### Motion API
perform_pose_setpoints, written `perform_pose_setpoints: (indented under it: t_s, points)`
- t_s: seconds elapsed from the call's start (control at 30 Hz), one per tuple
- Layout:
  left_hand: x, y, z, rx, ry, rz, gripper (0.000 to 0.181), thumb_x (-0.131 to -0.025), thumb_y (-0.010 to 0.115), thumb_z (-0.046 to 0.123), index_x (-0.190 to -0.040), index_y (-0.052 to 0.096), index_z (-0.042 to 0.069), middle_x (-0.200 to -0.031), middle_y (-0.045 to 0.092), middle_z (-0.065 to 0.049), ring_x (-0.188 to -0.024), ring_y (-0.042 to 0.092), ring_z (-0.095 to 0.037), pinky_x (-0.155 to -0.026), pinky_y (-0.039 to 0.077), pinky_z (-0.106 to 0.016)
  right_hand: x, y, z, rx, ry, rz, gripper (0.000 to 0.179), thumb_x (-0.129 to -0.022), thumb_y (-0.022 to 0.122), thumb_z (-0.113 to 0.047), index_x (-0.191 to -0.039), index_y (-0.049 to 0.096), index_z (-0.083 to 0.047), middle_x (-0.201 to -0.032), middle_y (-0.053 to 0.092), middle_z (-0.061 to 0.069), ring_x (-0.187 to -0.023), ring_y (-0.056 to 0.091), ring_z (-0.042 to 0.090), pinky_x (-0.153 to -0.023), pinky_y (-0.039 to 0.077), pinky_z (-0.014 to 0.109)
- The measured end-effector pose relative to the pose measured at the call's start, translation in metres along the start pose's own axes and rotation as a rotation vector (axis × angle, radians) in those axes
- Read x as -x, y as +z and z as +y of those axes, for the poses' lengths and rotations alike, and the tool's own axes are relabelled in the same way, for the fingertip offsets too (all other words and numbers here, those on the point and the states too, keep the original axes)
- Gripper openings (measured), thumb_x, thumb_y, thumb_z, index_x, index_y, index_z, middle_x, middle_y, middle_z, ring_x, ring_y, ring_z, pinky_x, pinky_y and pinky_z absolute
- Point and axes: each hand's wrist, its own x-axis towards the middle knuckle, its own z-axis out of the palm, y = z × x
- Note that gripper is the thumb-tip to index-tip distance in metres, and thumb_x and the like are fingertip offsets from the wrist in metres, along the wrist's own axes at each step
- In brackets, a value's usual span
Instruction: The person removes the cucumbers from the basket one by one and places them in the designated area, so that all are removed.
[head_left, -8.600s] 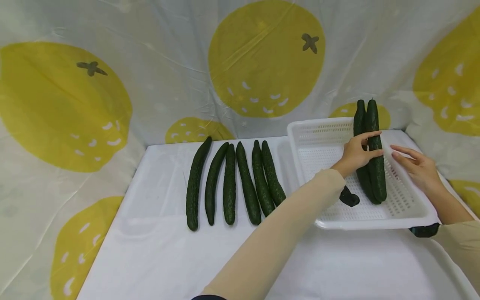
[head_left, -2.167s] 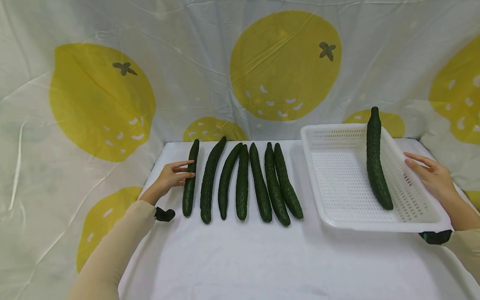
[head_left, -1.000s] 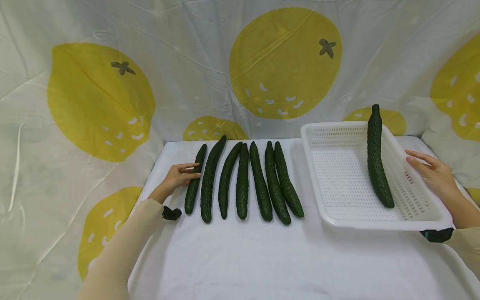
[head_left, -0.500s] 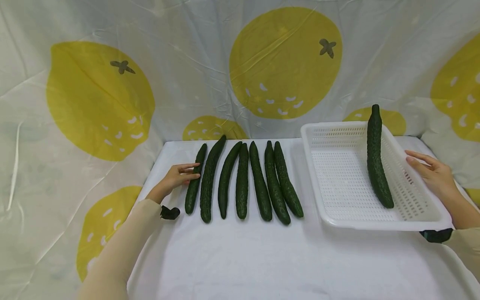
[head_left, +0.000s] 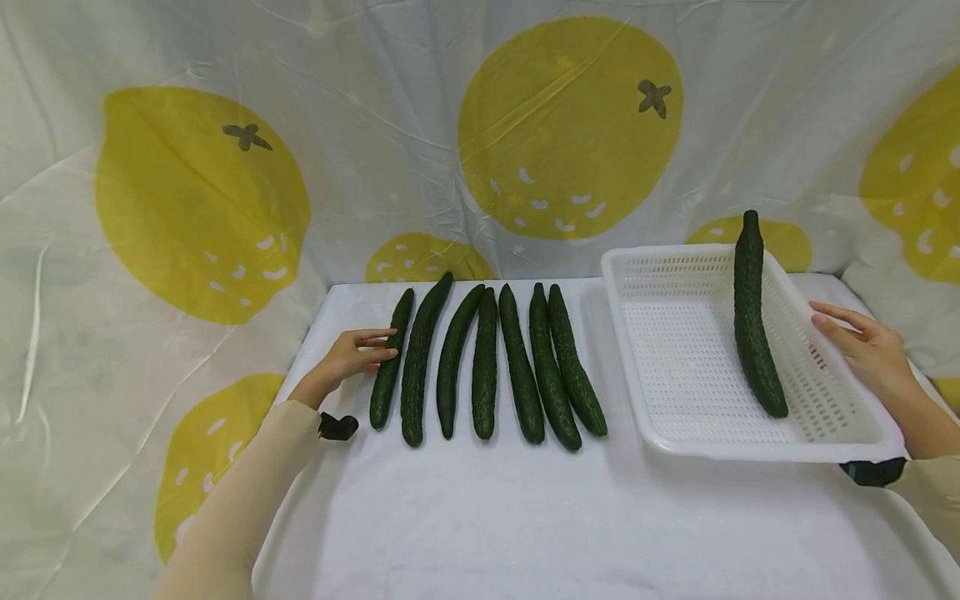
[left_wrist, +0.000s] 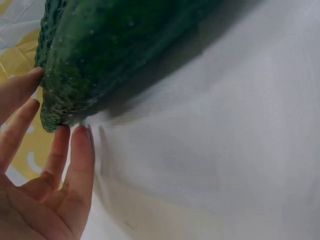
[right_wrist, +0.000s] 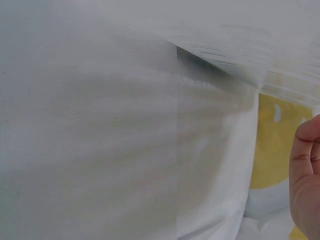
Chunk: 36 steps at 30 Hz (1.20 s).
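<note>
My left hand is at the leftmost dark green cucumber of a row lying on the white tabletop. Its fingertips touch that cucumber from the left, with the fingers mostly straight. In the left wrist view, the fingers spread at the cucumber's rounded end. One more cucumber leans inside a white slotted basket on the right, its tip rising past the back rim. Beside the basket's right wall rests my right hand, fingers loosely bent and holding nothing.
Several other cucumbers line up side by side between my left hand and the basket. A white cloth covers the tabletop. Behind and at the sides hangs a lemon-print curtain.
A cucumber that my left hand gripped in the basket earlier has left it; the row now has one more at its left end, shifted slightly right. The right hand stays beside the basket.
</note>
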Motion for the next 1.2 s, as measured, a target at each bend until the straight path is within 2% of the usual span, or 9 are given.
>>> perform_pose_setpoints:
  t_s: [0.13,0.37,0.6,0.83,1.07,1.2]
  points:
    - [0.002,-0.002,0.005,-0.022,0.014,0.017,0.057,-0.096,0.071,0.02,-0.147,0.05,0.003,-0.143,0.046,-0.032,-0.123,0.055,-0.043,-0.094,0.054,-0.046,0.001,-0.002,0.0,-0.006,0.004,-0.019,0.029,-0.099,0.064,-0.03,-0.124,0.065,-0.046,-0.081,0.064,-0.032,-0.063,0.065,0.0,-0.05,0.056,0.024]
    - [0.002,-0.008,0.018,0.009,0.008,0.06,0.061,-0.093,0.074,0.023,-0.147,0.05,0.004,-0.144,0.046,-0.029,-0.122,0.055,-0.041,-0.097,0.052,-0.046,0.0,0.0,0.002,0.005,-0.004,0.002,0.031,-0.099,0.065,-0.031,-0.126,0.064,-0.046,-0.081,0.063,-0.033,-0.061,0.065,0.0,-0.049,0.056,0.024]
    - [0.001,-0.007,0.051,0.107,0.037,0.074,0.061,-0.096,0.071,0.022,-0.15,0.048,0.01,-0.147,0.044,-0.025,-0.126,0.052,-0.038,-0.101,0.049,-0.045,0.0,0.002,0.001,0.009,-0.013,0.004,0.031,-0.099,0.065,-0.032,-0.128,0.063,-0.045,-0.081,0.063,-0.034,-0.062,0.065,-0.001,-0.048,0.056,0.025]
    - [-0.006,0.01,0.091,0.213,0.082,0.072,0.059,-0.096,0.07,0.019,-0.15,0.048,0.01,-0.144,0.047,-0.022,-0.121,0.057,-0.033,-0.096,0.053,-0.038,0.001,0.002,0.0,-0.021,-0.011,0.004,0.029,-0.099,0.066,-0.03,-0.124,0.065,-0.045,-0.081,0.064,-0.031,-0.062,0.065,0.0,-0.05,0.056,0.024]
    - [-0.013,0.033,0.124,0.337,0.152,0.001,0.058,-0.096,0.069,0.012,-0.15,0.048,0.014,-0.144,0.047,-0.02,-0.122,0.056,-0.033,-0.099,0.051,-0.041,0.005,0.0,-0.005,-0.065,0.0,-0.041,0.029,-0.1,0.064,-0.024,-0.115,0.068,-0.049,-0.084,0.067,-0.029,-0.063,0.066,0.001,-0.05,0.056,0.022]
    - [-0.019,0.048,0.144,0.39,0.173,-0.027,0.057,-0.096,0.069,0.01,-0.149,0.049,0.015,-0.14,0.051,-0.019,-0.121,0.058,-0.029,-0.099,0.051,-0.042,0.004,0.001,-0.006,-0.056,-0.009,-0.022,0.028,-0.1,0.064,-0.025,-0.116,0.067,-0.047,-0.084,0.067,-0.028,-0.062,0.066,0.0,-0.05,0.056,0.022]
